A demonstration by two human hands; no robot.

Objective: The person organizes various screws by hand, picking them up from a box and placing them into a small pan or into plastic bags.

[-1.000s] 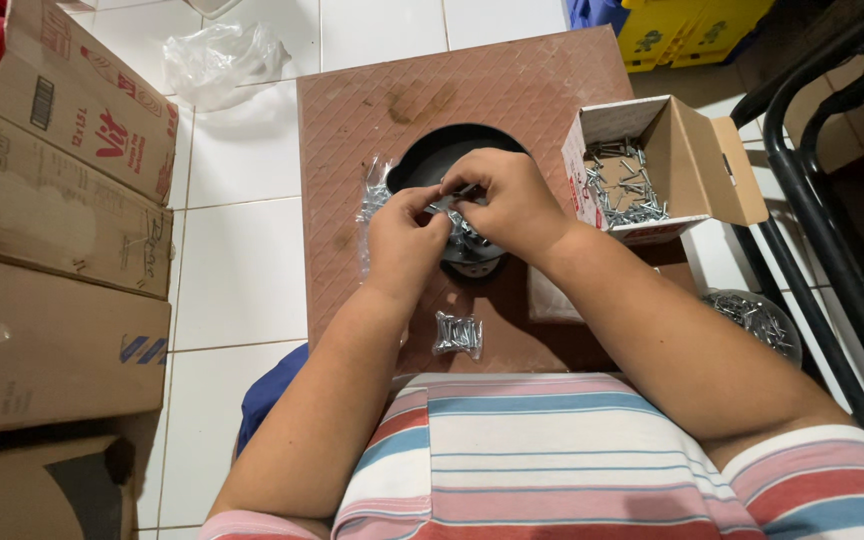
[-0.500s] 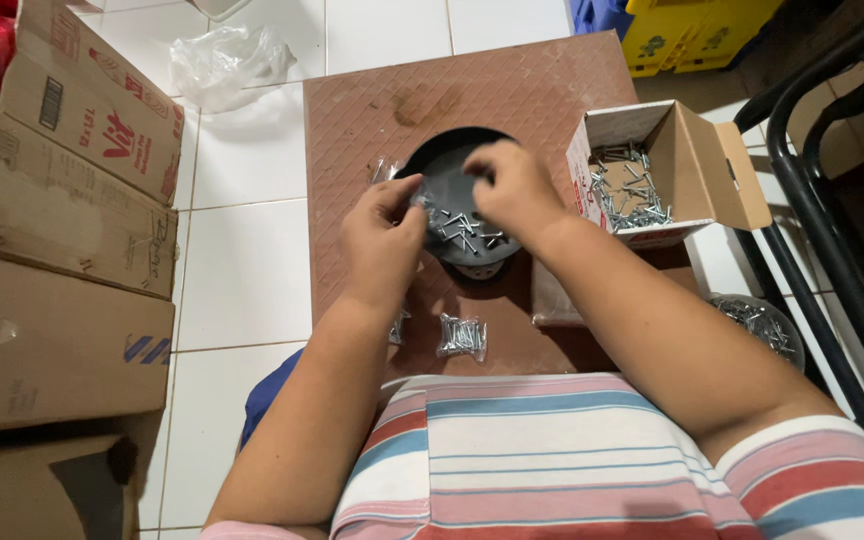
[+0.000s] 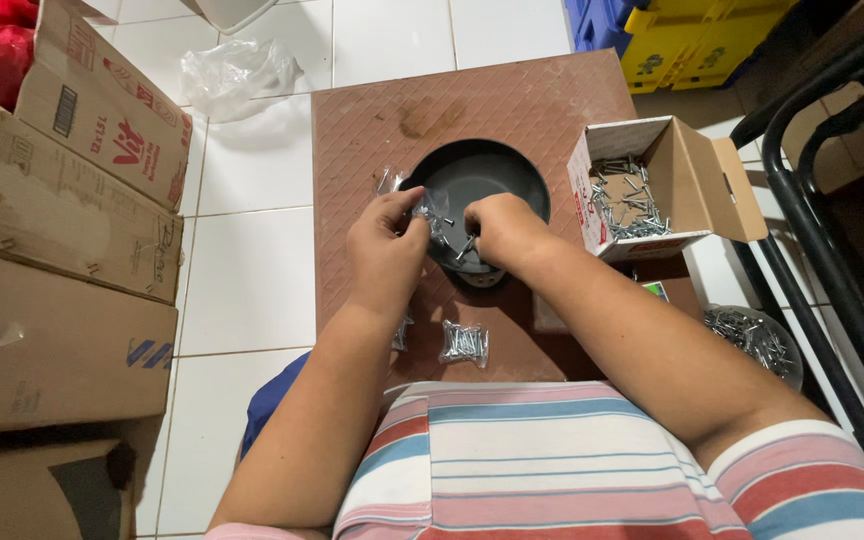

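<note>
A round, dark grey plastic bowl (image 3: 487,175) sits near the middle of the reddish-brown, diamond-textured board that serves as the worktop (image 3: 372,130), with a scatter of small silver metal screws (image 3: 449,228) in its near half. The left hand (image 3: 387,250) pinches a small clear plastic bag (image 3: 430,210) at the bowl's left rim, fingers closed on the crinkled film. The right hand (image 3: 500,228) dips into the bowl just right of it, fingers curled down onto the screws; whether it grips any I cannot tell.

Near the person, a filled clear packet of screws (image 3: 464,343) lies flat on the worktop. To the right stands an open white cardboard box (image 3: 697,175) with brown flaps, half full of loose screws, and nearer on that side a clear round container (image 3: 757,340) also holds screws. Brown cardboard cartons (image 3: 62,260) are stacked on the left over the white tiled floor (image 3: 247,270).

Half a second ago the right hand was raised above the bowl's far side — it has since come down among the screws, while the left has kept its place at the rim.
</note>
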